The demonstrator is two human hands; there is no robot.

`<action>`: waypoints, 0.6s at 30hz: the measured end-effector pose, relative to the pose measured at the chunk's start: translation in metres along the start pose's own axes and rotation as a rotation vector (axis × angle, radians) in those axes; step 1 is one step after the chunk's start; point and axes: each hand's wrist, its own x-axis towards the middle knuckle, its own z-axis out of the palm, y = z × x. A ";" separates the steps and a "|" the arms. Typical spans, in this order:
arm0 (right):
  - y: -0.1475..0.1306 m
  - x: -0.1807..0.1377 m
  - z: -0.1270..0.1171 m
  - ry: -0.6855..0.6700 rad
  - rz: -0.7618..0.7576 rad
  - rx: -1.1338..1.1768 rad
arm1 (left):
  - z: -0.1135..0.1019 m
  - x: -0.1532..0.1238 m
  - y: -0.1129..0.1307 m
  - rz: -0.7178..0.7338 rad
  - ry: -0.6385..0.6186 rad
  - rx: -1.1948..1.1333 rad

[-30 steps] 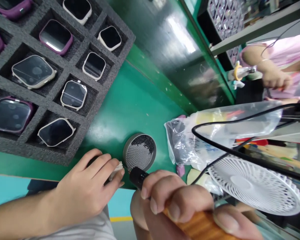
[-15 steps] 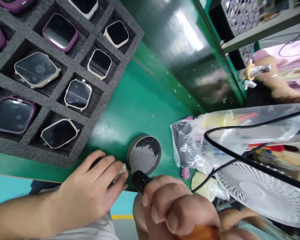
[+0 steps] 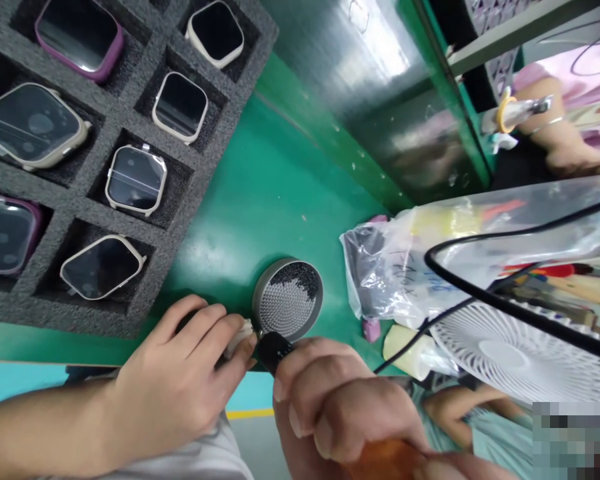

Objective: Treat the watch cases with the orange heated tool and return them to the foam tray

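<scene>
My left hand (image 3: 180,377) is closed around a small cream-coloured watch case (image 3: 241,339), mostly hidden under its fingers, at the bench's front edge. In my right hand (image 3: 340,400) is an electric screwdriver (image 3: 274,350) with a black nose and an orange body. Its tip meets the near end of the watch case, though the exact contact is too small to make out. Just beyond both hands stands a round grey dish (image 3: 257,293), with tiny dark screws gathered on the far side of its dimpled floor.
A dark foam tray (image 3: 203,170) on the left holds several purple and cream watches in separate cells. To the right lie a clear plastic bag (image 3: 405,267), a black cable (image 3: 460,283) and a white fan (image 3: 510,353). Another person's arm (image 3: 560,133) shows at upper right.
The view has shifted slightly, so the foam tray sits farther left and higher. Both hands keep their hold, and the screwdriver stays against the watch case.
</scene>
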 end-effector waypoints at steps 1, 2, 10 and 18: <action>-0.001 0.001 -0.002 -0.147 0.041 0.014 | -0.001 0.001 0.000 -0.002 0.003 0.000; -0.001 0.002 -0.004 -0.259 0.076 0.030 | -0.001 0.001 0.000 -0.001 0.006 0.000; 0.011 -0.001 0.008 0.368 -0.252 0.202 | -0.001 0.000 0.002 0.053 0.014 0.077; 0.002 0.001 0.004 0.296 -0.090 0.245 | 0.005 -0.004 0.002 0.021 0.053 0.070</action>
